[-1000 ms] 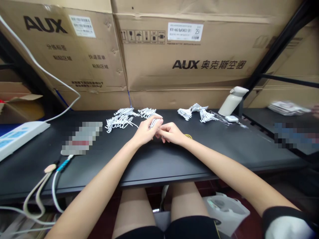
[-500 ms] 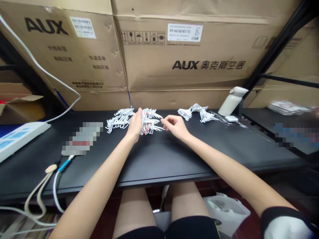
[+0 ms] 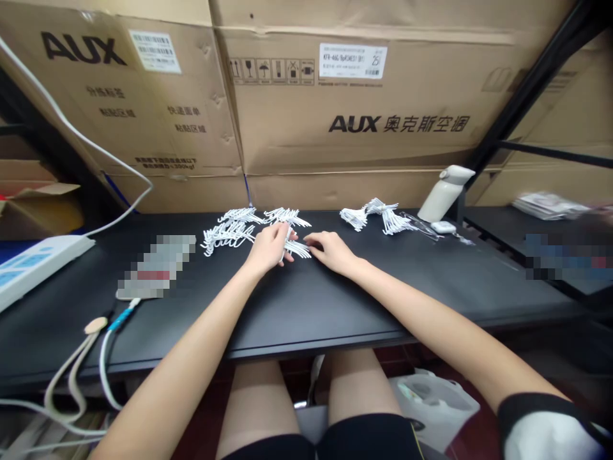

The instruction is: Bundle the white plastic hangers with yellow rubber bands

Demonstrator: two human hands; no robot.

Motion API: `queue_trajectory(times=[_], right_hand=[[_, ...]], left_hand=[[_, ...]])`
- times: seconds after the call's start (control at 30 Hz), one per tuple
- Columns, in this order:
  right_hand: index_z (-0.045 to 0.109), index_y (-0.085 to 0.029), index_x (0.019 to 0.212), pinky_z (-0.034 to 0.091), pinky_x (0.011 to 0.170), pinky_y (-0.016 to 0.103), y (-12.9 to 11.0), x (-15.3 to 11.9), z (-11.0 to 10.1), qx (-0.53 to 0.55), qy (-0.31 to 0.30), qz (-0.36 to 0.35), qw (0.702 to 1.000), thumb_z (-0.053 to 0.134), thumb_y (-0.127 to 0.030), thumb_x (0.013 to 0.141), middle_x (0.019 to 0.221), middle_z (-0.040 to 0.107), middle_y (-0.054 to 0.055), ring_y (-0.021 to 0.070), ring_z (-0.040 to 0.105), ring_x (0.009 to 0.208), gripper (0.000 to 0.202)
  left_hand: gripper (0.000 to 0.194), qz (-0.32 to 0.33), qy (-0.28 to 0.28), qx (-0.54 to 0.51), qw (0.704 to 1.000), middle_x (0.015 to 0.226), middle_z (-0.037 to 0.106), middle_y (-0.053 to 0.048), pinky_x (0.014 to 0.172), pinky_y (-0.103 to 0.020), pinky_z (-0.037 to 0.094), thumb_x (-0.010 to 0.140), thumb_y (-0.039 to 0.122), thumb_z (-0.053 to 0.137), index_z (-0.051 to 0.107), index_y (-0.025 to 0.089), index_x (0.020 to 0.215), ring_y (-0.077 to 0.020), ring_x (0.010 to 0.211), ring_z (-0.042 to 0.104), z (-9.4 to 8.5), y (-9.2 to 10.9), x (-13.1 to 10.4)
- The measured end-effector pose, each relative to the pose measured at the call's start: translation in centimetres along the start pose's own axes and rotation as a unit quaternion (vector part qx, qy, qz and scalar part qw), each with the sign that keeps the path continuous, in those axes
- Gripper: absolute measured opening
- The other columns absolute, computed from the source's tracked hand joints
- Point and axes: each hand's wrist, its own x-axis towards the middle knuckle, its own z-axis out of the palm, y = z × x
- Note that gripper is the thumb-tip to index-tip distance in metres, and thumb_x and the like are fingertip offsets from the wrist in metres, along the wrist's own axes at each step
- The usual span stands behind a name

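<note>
Gripping white hooks [image 3: 299, 248] over table [image 3: 306, 306], L hand [image 3: 271, 248] is nearer; their long axis runs approx L-R, ends pointing twd R hand [image 3: 330, 251], fingers bent just beside; can't tell if it's holding any.

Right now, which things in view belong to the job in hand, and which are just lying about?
Likely in the job:
held white hooks, gripped by the left hand, the right hand close beside their tips
hook piles left of and behind the left hand
hook clusters farther right

Likely just lying about:
white bottle
small white case
power strip
plastic bag
</note>
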Motion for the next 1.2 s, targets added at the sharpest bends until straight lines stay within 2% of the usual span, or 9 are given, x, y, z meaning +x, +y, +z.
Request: queue_trajectory(times=[0.2, 0.4, 0.67, 0.87, 1.0, 1.2], right_hand=[[0.07, -0.012, 0.097, 0.047, 0.071, 0.026, 0.7, 0.5, 0.5, 0.029, 0.017, 0.021, 0.999, 0.056, -0.004, 0.076, 0.086, 0.071, 0.008, 0.0147, 0.062, 0.07, 0.026], [0.072, -0.012, 0.089, 0.046, 0.07, 0.026, -0.3, 0.5, -0.6, -0.012, -0.013, 0.064, 0.998, 0.054, -0.002, 0.074, 0.083, 0.071, 0.008, 0.0142, 0.06, 0.066, 0.025], [0.071, -0.011, 0.082, 0.043, 0.066, 0.021, -0.6, 0.4, -2.4, -0.036, -0.09, 0.089, 0.991, 0.054, -0.002, 0.076, 0.076, 0.07, 0.007, 0.0134, 0.061, 0.068, 0.02], [0.068, -0.011, 0.082, 0.042, 0.066, 0.022, 0.0, 0.3, -2.2, -0.056, -0.099, 0.045, 0.993, 0.054, -0.003, 0.075, 0.081, 0.068, 0.007, 0.0134, 0.059, 0.069, 0.018], [0.068, -0.012, 0.087, 0.043, 0.071, 0.023, 0.2, 0.3, -2.0, -0.073, -0.094, 0.018, 0.993, 0.052, -0.005, 0.08, 0.085, 0.067, 0.008, 0.0146, 0.06, 0.075, 0.019], [0.067, -0.013, 0.091, 0.042, 0.075, 0.025, 0.1, 0.2, -2.1, -0.144, -0.11, 0.048, 0.982, 0.049, -0.006, 0.084, 0.093, 0.066, 0.01, 0.0182, 0.06, 0.083, 0.021]], left_hand=[[0.034, 0.011, -0.002, 0.048, 0.999, 0.102, 0.069, -0.012, 0.032, -0.02, 0.04, 0.09, 0.042, 0.041, 0.06, 0.014, 0.087, -0.0139, 0.045, 0.064, 0.1, 0.1, -0.4], [0.036, 0.005, -0.015, 0.065, 0.998, 0.102, 0.069, -0.011, 0.032, -0.018, 0.04, 0.091, 0.042, 0.04, 0.062, 0.013, 0.091, -0.0142, 0.049, 0.066, 0.1, 0.4, -0.5], [0.034, -0.007, -0.037, 0.071, 0.997, 0.114, 0.067, -0.01, 0.033, -0.017, 0.041, 0.092, 0.04, 0.038, 0.06, 0.014, 0.094, -0.0112, 0.05, 0.065, 0.1, 0.3, -0.4], [0.035, -0.004, -0.054, 0.064, 0.997, 0.113, 0.067, -0.011, 0.034, -0.018, 0.041, 0.093, 0.041, 0.038, 0.06, 0.014, 0.095, -0.012, 0.051, 0.066, 0.1, 0.2, -0.3], [0.035, -0.017, -0.068, 0.065, 0.995, 0.113, 0.067, -0.01, 0.034, -0.017, 0.041, 0.092, 0.043, 0.039, 0.06, 0.015, 0.097, -0.0117, 0.051, 0.066, 0.1, 0.4, -0.4], [0.035, -0.01, -0.081, 0.057, 0.995, 0.118, 0.065, -0.011, 0.034, -0.016, 0.041, 0.092, 0.044, 0.039, 0.059, 0.015, 0.095, -0.0116, 0.052, 0.067, 0.2, 0.2, -0.3]])
